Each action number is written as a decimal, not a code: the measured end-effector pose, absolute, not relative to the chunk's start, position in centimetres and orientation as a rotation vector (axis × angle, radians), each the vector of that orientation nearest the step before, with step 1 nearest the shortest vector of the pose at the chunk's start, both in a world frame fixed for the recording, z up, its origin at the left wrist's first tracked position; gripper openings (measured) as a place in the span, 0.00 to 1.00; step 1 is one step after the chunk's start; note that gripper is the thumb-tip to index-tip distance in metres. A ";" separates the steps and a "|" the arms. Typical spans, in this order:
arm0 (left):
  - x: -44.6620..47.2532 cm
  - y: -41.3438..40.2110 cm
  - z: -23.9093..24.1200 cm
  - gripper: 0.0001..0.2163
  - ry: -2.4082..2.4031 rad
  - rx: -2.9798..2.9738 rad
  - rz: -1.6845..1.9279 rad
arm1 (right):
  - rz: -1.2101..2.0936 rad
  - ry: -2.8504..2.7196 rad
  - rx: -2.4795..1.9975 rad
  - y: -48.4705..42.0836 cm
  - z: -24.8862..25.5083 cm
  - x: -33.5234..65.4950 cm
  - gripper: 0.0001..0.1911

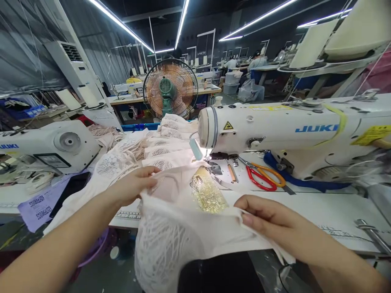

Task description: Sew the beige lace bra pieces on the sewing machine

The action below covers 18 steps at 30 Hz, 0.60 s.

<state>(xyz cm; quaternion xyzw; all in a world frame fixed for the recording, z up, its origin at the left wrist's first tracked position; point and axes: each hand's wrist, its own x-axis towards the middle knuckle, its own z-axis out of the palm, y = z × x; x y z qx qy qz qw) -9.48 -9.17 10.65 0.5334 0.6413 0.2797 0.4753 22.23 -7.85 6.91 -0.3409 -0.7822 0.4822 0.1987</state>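
Both hands are on the fabric piece (183, 228), a pale panel held in the lower centre of the frame, just in front of the table edge (330, 211). The left hand (134, 185), centre-left, has its fingers curled and pinches the cloth's upper left edge. The right hand (269, 217), lower right, pinches the right edge with the thumb on top and the fingers under. The cloth is stretched between them, so its long axis runs left to right across the frame, sloping a little down toward the right hand. The lace section (161, 248) hangs off the near side toward the bottom of the frame.

Straight above the cloth in the picture sits the head of the sewing machine (275, 130), its needle end facing left, and neither hand is clearly closer to it. A clear bag of gold bits (209, 195) lies touching the cloth's top edge. The scissors (262, 177) lie beside the machine base, and a stack of similar pieces (165, 150) sits in the upper centre.
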 end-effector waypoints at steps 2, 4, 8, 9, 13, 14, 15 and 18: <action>-10.3 -7.6 10.0 0.20 1.569 1.126 0.710 | 1.318 -2.236 -1.039 -6.1 6.6 22.2 0.18; -11.5 -5.9 8.7 0.14 1.786 1.203 0.621 | 1.070 -2.309 -1.184 -4.4 5.5 21.5 0.17; -13.8 -3.3 6.8 0.08 2.260 1.591 0.293 | 0.594 -2.211 -1.426 -3.6 3.4 19.4 0.15; -14.0 -3.0 6.8 0.09 2.300 1.644 0.247 | 0.558 -2.201 -1.416 -4.0 3.1 18.8 0.15; -12.7 -2.7 8.2 0.07 2.460 1.894 0.089 | 0.350 -2.451 -1.259 -6.5 2.1 15.9 0.15; -11.7 -2.7 8.5 0.07 2.486 2.010 0.036 | 0.295 -2.522 -1.248 -6.9 1.7 15.0 0.15; -10.5 -2.6 8.6 0.08 2.469 2.132 -0.009 | 0.260 -2.568 -1.253 -7.1 1.2 14.2 0.15; -6.3 -1.3 7.8 0.10 2.164 2.353 -0.006 | 0.203 -2.604 -1.303 -7.1 -0.6 12.1 0.19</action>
